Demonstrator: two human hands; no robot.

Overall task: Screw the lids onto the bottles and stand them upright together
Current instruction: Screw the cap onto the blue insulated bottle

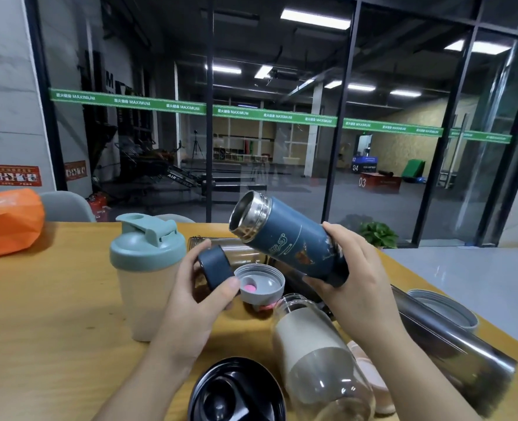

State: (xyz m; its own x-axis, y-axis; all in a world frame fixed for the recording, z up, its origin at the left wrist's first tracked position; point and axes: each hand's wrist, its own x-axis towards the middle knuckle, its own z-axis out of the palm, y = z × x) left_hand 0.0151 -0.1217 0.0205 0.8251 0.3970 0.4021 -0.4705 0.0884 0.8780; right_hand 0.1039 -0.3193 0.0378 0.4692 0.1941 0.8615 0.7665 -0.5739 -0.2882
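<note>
My right hand (pixel 357 268) holds a dark blue steel flask (pixel 288 238) by its base, tilted in the air with its open metal mouth up and to the left. My left hand (pixel 191 287) grips the matching dark blue lid (pixel 215 268), a short way below and left of that mouth. A beige shaker bottle with a teal lid (pixel 146 268) stands upright on the wooden table (pixel 54 314). A clear bottle with a beige sleeve (pixel 315 350) lies open on its side. A grey lid with a pink spot (pixel 260 282) lies upside down.
A black lid (pixel 236 393) lies at the near edge. A long steel flask (pixel 452 347) lies at the right beside a grey lid (pixel 445 308). A brown glass bottle (pixel 236 250) lies behind my hands. An orange bag (pixel 5 223) sits far left.
</note>
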